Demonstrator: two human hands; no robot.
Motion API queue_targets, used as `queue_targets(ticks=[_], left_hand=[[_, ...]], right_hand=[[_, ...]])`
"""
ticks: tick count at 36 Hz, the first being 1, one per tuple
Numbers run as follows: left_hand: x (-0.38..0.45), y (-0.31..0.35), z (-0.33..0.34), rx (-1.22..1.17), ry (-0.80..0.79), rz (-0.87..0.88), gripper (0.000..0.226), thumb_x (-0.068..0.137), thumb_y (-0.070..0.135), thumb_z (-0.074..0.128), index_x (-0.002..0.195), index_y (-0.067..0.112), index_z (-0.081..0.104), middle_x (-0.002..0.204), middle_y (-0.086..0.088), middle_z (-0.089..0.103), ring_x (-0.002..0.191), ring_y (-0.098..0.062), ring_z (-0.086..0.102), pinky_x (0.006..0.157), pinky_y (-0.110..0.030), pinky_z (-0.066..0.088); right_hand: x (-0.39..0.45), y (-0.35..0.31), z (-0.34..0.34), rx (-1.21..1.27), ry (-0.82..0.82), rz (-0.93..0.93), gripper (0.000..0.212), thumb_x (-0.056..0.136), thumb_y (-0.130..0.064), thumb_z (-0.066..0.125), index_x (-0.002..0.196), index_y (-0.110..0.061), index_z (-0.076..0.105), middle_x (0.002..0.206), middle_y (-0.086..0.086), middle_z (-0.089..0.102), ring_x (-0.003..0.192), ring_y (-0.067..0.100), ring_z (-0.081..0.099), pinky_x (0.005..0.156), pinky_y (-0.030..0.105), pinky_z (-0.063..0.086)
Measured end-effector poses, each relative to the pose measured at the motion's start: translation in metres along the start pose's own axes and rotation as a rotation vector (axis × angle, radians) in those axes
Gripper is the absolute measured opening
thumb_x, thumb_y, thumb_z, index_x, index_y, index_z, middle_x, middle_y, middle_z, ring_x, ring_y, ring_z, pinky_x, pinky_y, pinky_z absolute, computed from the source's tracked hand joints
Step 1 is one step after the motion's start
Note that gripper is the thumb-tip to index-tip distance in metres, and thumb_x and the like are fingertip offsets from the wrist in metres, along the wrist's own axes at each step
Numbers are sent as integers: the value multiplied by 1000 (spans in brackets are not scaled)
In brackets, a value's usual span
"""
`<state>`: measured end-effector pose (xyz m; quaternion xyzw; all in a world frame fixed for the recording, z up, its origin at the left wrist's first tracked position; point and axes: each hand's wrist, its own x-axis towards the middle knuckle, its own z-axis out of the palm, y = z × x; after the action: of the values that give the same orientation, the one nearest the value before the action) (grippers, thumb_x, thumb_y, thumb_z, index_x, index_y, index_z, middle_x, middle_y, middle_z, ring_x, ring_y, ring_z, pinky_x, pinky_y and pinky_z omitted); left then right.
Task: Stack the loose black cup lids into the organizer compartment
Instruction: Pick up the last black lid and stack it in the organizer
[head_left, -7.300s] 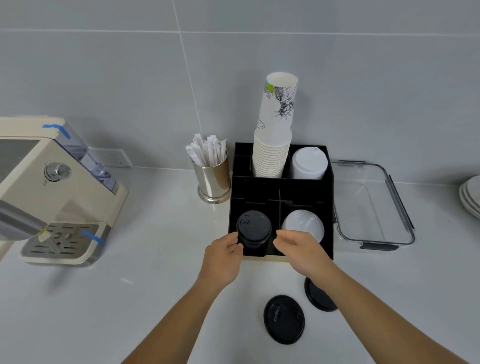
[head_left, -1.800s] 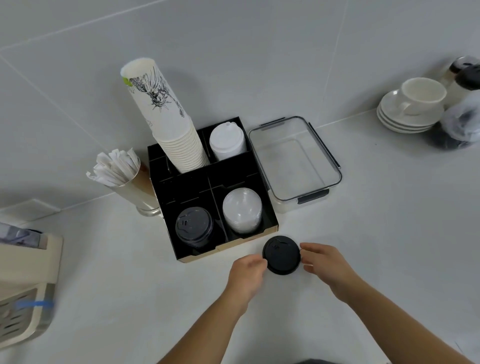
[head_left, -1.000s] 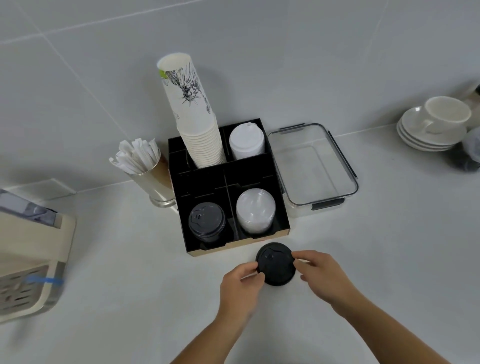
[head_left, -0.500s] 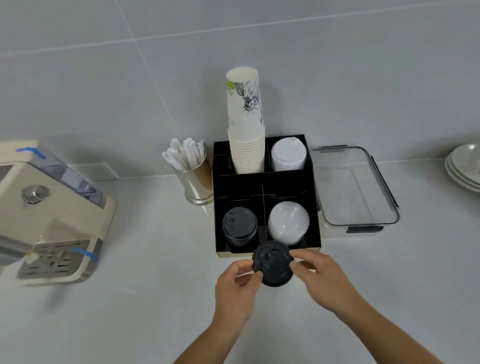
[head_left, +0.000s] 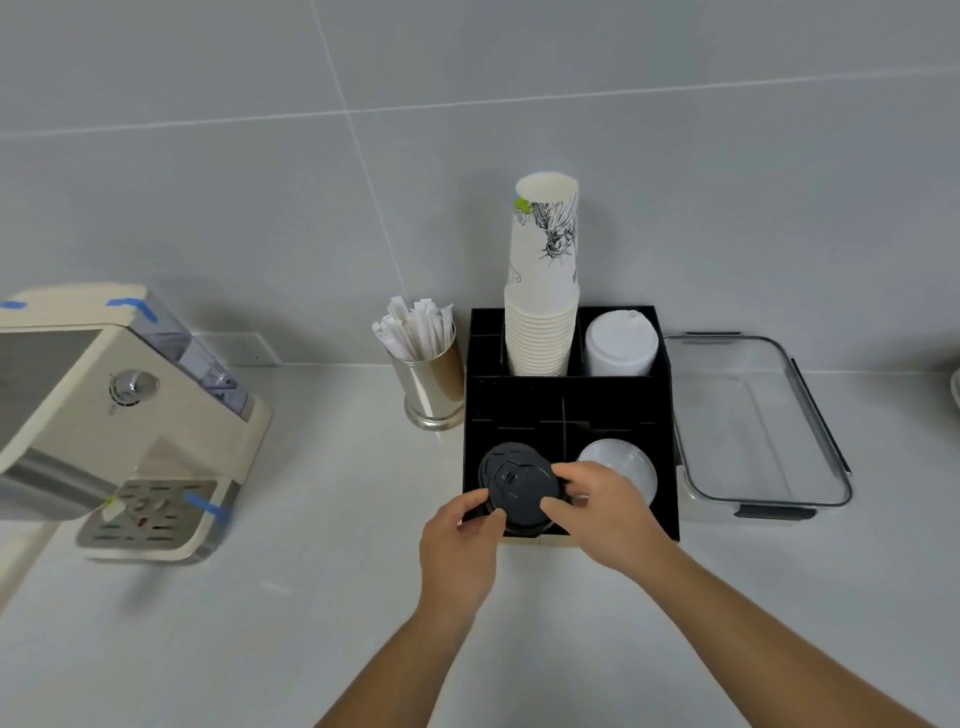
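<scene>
A black cup lid (head_left: 519, 491) hangs over the front-left compartment of the black organizer (head_left: 566, 402). My left hand (head_left: 460, 545) pinches its near-left rim and my right hand (head_left: 605, 512) grips its right rim. Just behind it the rim of the stacked black lids (head_left: 491, 460) shows in that compartment. The front-right compartment holds clear lids (head_left: 626, 462), partly hidden by my right hand.
A tall stack of paper cups (head_left: 543, 306) and white lids (head_left: 618, 343) fill the organizer's back compartments. A metal cup of wrapped straws (head_left: 426, 364) stands to the left, a clear empty container (head_left: 810, 410) to the right, a cream coffee machine (head_left: 98, 415) at far left.
Both hands have carried the black lid from the counter in front of the organizer forward and left, over the front-left compartment. The camera has swung back to face the organizer.
</scene>
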<state>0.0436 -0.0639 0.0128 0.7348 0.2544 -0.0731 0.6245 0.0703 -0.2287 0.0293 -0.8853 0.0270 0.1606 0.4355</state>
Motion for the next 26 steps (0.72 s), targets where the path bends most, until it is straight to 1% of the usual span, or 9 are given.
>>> queue_targets(ticks=[3,6,9,12,16,19,21,23,26], left_hand=[[8,4,0,-9,8,-22,31,84,18,68,115,20,67,102,5,71,94,-6,66,90,-28,51],[13,7,1,-9,-1,-24,32,86,17,66,118,17,67,107,3,70,95,-7,65,93,-29,51],[17,7,2,5,-12,-14,30,89,16,61,119,16,66,110,2,69,93,0,63,87,-24,48],[20,6,2,21,-17,5,28,92,13,56,118,17,67,109,5,68,92,3,61,82,-18,44],[24,6,0,56,-27,8,29,93,13,54,119,17,66,112,3,67,93,-1,61,86,-20,43],[27,3,-1,55,-32,15,30,92,11,54,118,19,68,109,5,70,98,-5,64,83,-17,44],[28,2,-1,52,-38,13,31,92,11,55,118,19,69,106,9,70,96,1,63,81,-15,44],[29,2,0,62,-47,17,31,91,12,55,118,20,69,104,12,69,93,1,63,77,-12,44],[29,3,2,101,-61,48,32,92,12,54,119,23,67,107,8,69,94,-4,63,77,-13,44]], right_hand=[[11,-4,4,1,11,-7,43,84,-31,69,126,-22,64,116,-3,64,106,15,62,92,29,53],[18,-9,6,-11,35,-11,43,83,-30,72,124,-17,65,118,4,64,106,22,63,94,34,54],[23,-12,9,-16,44,3,50,83,-30,74,126,-8,62,124,11,61,112,29,60,96,38,53],[26,-13,9,2,46,-3,54,80,-28,77,125,-3,61,126,13,59,114,31,59,97,40,52],[31,-13,12,25,41,4,56,78,-27,79,126,-4,60,128,12,58,115,31,59,96,38,52],[33,-12,15,16,29,-1,60,77,-26,80,128,-5,59,130,11,56,116,30,58,97,35,52],[34,-12,16,17,34,-2,60,76,-25,80,128,-5,59,129,10,56,116,30,58,97,36,52],[35,-11,17,15,42,-2,59,75,-24,81,127,-5,60,128,10,57,115,30,59,98,37,52],[36,-10,17,0,48,-3,58,75,-26,81,126,-6,61,124,10,59,113,30,60,98,39,52]])
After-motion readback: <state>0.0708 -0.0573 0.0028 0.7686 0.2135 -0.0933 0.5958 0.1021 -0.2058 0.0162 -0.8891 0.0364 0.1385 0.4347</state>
